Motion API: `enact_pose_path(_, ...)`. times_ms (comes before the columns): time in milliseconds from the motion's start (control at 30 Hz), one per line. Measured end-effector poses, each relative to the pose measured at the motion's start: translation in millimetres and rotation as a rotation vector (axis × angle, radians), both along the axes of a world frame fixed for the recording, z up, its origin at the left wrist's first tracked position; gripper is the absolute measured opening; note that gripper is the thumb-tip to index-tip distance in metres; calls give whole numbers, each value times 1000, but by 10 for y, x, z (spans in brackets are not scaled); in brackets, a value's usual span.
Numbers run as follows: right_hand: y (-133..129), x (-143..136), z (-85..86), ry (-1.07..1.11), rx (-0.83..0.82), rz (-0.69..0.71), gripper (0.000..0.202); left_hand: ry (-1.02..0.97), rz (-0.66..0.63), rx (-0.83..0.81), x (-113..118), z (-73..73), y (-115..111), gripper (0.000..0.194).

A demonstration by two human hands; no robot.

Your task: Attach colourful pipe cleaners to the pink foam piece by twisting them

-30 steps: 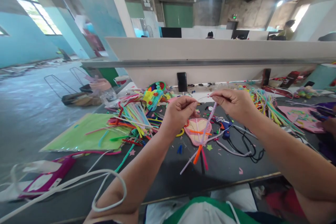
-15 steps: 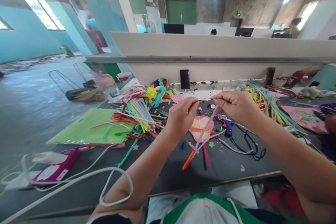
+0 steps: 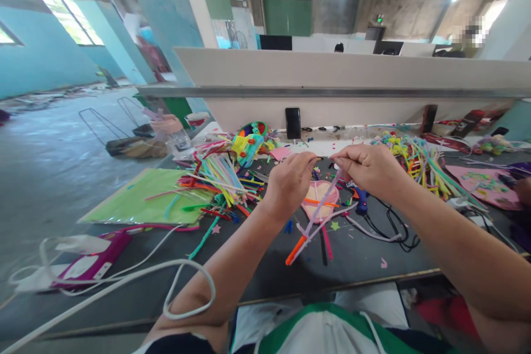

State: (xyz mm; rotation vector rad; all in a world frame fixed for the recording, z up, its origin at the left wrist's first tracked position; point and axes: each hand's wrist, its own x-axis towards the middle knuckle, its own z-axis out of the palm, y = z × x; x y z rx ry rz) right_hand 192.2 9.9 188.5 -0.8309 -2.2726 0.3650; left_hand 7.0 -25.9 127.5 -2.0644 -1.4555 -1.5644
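My right hand [image 3: 360, 165] pinches a lilac pipe cleaner [image 3: 321, 204], which slants down from the fingertips towards me. Its lower end meets an orange pipe cleaner [image 3: 296, 250]; I cannot tell whether they are joined. My left hand [image 3: 293, 176] is raised at the same height, a short gap away, with thumb and fingers pressed together; what it pinches is too small to make out. Behind the slanting strip, a pink heart-shaped piece [image 3: 333, 197] with an orange strip across it lies on the dark table [image 3: 265, 279].
Bundled pipe cleaners [image 3: 226, 177] and a green sheet [image 3: 136, 199] lie to the left. A blue glue gun [image 3: 362, 201] with a black cord is on the right. White cable [image 3: 124, 282] loops near my left forearm. A phone [image 3: 292, 123] leans against the partition.
The lower ends of the lilac and orange strips have shifted slightly. A thin strand that showed between my hands is no longer clear. Both hands keep nearly the same place.
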Motion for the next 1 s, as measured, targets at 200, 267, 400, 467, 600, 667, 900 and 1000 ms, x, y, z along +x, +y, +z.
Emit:
enact_pose_path(200,1,-21,-30,-29,13,-23,23,19,46,9,-6,-58,9,20)
enact_pose_path(267,2,-26,-31,-32,14,-15,22,24,59,2,-8,-70,8,20)
enact_pose_path(400,-2,-44,-30,-53,29,-17,22,39,76,8,-10,-72,-4,20)
enact_pose_path(467,-6,-55,-32,-68,34,-22,23,61,97,33,-11,-69,-12,20)
enact_pose_path(600,-13,-72,-38,-92,46,-27,24,115,136,80,-18,-76,-18,19)
enact_pose_path(667,-17,-77,-40,-106,43,-40,25,134,152,85,-25,-81,-16,19)
enact_pose_path(900,-24,-77,-38,-119,40,-26,26,168,171,89,-35,-78,-21,20)
enact_pose_path(1000,-22,-76,-40,-119,54,-20,25,158,163,81,-32,-79,-32,20)
